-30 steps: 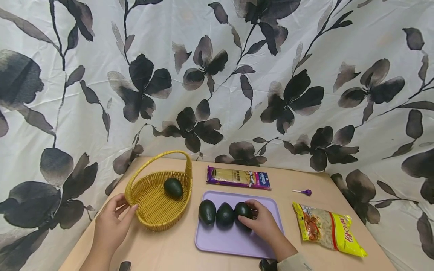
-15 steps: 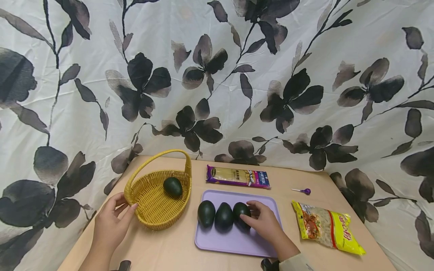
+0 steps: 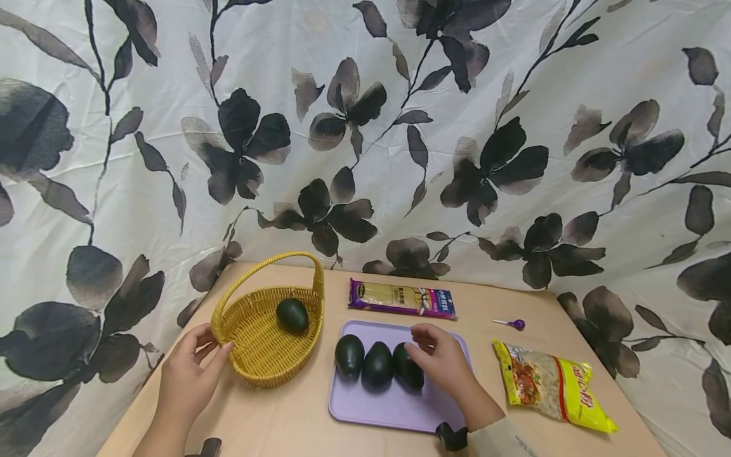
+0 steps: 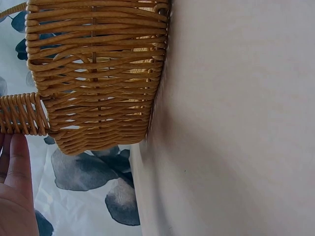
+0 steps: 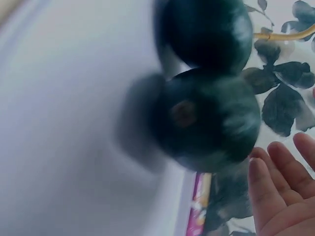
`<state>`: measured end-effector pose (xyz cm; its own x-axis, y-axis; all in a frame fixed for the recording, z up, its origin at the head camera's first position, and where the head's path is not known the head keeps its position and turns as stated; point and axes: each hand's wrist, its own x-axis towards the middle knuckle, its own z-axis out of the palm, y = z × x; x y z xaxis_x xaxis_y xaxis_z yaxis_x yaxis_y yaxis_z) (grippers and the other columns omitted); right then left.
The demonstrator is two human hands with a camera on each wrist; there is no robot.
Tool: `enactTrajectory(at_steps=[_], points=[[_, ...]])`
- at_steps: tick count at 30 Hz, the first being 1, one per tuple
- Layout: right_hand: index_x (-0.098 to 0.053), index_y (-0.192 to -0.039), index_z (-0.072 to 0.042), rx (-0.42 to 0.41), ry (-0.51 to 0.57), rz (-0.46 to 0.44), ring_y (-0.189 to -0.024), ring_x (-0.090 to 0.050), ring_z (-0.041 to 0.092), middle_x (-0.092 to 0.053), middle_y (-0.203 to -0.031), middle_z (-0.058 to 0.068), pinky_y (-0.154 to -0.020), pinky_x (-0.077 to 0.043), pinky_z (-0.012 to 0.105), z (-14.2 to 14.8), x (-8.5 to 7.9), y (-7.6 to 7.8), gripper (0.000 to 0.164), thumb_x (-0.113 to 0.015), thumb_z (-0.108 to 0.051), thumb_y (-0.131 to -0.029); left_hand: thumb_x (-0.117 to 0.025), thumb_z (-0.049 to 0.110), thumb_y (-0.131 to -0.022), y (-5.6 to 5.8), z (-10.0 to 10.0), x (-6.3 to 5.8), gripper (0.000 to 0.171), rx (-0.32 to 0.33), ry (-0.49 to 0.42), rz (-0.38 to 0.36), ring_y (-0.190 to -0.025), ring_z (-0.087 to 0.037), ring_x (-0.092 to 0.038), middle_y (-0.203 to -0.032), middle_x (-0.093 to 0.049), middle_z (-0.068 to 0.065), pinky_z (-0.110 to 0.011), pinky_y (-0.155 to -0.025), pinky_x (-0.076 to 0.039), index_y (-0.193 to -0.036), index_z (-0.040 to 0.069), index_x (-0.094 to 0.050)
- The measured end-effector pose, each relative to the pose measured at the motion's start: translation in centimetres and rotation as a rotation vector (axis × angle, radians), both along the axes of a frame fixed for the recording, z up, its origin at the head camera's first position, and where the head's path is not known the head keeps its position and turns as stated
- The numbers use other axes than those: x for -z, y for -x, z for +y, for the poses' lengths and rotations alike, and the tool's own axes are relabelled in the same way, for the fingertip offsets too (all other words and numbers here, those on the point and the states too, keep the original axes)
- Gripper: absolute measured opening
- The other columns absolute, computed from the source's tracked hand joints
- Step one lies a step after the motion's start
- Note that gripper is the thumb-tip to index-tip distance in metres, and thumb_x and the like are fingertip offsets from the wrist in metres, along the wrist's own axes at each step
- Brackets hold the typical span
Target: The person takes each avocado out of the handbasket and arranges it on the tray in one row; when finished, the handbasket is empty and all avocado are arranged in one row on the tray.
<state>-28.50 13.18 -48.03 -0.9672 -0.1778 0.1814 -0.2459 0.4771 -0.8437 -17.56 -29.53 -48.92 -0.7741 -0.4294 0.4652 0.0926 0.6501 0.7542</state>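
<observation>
Three dark green avocados (image 3: pixel 377 367) lie side by side on a lilac tray (image 3: pixel 394 406). My right hand (image 3: pixel 445 362) is over the rightmost avocado (image 3: pixel 408 371), its fingers spread and relaxed. In the right wrist view, the fingertips are right at the side of that avocado (image 5: pixel 206 120). At the left, my left hand (image 3: pixel 191 374) holds a yellow woven basket (image 3: pixel 268 365) where handle meets rim, thumb in front and fingers behind. The left wrist view has the fingers against the handle base (image 4: pixel 22 114). One avocado (image 3: pixel 292 315) sits inside the basket.
Behind the tray lies a purple pack of noodles (image 3: pixel 402 299). A small purple-headed item (image 3: pixel 516 324) and a yellow food bag (image 3: pixel 554 387) are to the right. A floral cloth (image 3: pixel 365 158) hangs behind the table.
My right hand has loosened from the rightmost avocado and risen slightly, its fingers now farther apart. The left hand and basket stay in place.
</observation>
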Motion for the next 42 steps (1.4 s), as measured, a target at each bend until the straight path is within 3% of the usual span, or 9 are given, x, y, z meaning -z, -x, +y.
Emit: enactTrajectory(at_steps=[8,15,26,33,34,36,39,42], points=[[-0.066,-0.113,-0.018,-0.098,0.068,0.023,-0.106,-0.064,0.019,-0.067,-0.11,-0.001,-0.096,-0.055,0.039,-2.1,-2.1,0.6,0.036,-0.079,-0.023,-0.08,-0.075,0.02,-0.085,-0.1,0.0,0.0,0.048,0.005,-0.004,0.007,-0.103,0.017,-0.048,-0.117,-0.06,-0.003,-0.003,-0.091,-0.047,-0.126,0.008,-0.053],[-0.059,-0.126,-0.017,-0.218,0.094,0.002,-0.118,-0.058,0.018,-0.063,-0.124,0.0,-0.105,-0.048,0.036,-4.0,-3.2,1.1,0.052,-0.08,-0.028,-0.08,-0.074,0.021,-0.085,-0.1,0.0,0.1,0.049,0.003,0.018,-0.001,-0.104,0.017,-0.047,-0.118,-0.059,-0.004,-0.001,-0.09,-0.046,-0.128,0.008,-0.053],[-0.055,-0.132,-0.016,-0.29,0.094,0.011,-0.122,-0.055,0.017,-0.06,-0.129,0.0,-0.109,-0.045,0.035,-6.5,-4.6,2.4,0.059,-0.078,-0.034,-0.081,-0.075,0.022,-0.085,0.0,0.1,0.2,0.05,-0.006,0.039,-0.018,-0.102,0.02,-0.045,-0.119,-0.06,-0.004,-0.002,-0.09,-0.047,-0.128,0.008,-0.052],[-0.053,-0.134,-0.016,-0.327,0.064,0.001,-0.124,-0.053,0.015,-0.058,-0.131,0.0,-0.11,-0.043,0.033,-8.8,-4.5,2.9,0.063,-0.078,-0.036,-0.08,-0.075,0.021,-0.085,-0.1,-0.1,0.2,0.05,-0.002,0.048,0.005,-0.106,0.015,-0.049,-0.118,-0.059,-0.004,-0.001,-0.09,-0.045,-0.128,0.007,-0.052],[-0.052,-0.135,-0.016,-0.334,0.063,0.0,-0.125,-0.053,0.014,-0.058,-0.132,0.0,-0.111,-0.043,0.034,-9.1,-4.4,3.0,0.063,-0.078,-0.037,-0.08,-0.075,0.021,-0.085,-0.1,-0.1,0.2,0.05,-0.003,0.05,0.009,-0.104,0.019,-0.046,-0.118,-0.059,-0.004,0.0,-0.09,-0.045,-0.128,0.007,-0.052],[-0.052,-0.135,-0.017,-0.342,0.06,-0.01,-0.125,-0.053,0.014,-0.058,-0.132,0.0,-0.111,-0.042,0.034,-9.8,-4.5,3.1,0.064,-0.078,-0.037,-0.08,-0.075,0.022,-0.085,0.0,-0.1,0.2,0.051,-0.004,0.051,0.005,-0.106,0.012,-0.051,-0.118,-0.059,-0.004,-0.001,-0.09,-0.045,-0.128,0.008,-0.052],[-0.051,-0.136,-0.017,-0.363,0.062,-0.021,-0.125,-0.053,0.016,-0.058,-0.133,0.001,-0.112,-0.042,0.036,-10.9,-4.5,3.2,0.066,-0.078,-0.038,-0.08,-0.075,0.022,-0.085,0.1,-0.1,0.1,0.051,-0.008,0.048,-0.009,-0.109,-0.009,-0.06,-0.119,-0.06,-0.005,-0.001,-0.09,-0.046,-0.129,0.008,-0.052],[-0.05,-0.137,-0.017,-0.377,0.052,-0.034,-0.125,-0.052,0.018,-0.057,-0.132,0.0,-0.112,-0.042,0.036,-12.0,-4.4,3.2,0.066,-0.077,-0.038,-0.08,-0.075,0.021,-0.085,0.1,-0.1,0.0,0.051,-0.009,0.05,-0.015,-0.108,-0.024,-0.062,-0.119,-0.059,-0.006,-0.001,-0.089,-0.046,-0.128,0.007,-0.052]])
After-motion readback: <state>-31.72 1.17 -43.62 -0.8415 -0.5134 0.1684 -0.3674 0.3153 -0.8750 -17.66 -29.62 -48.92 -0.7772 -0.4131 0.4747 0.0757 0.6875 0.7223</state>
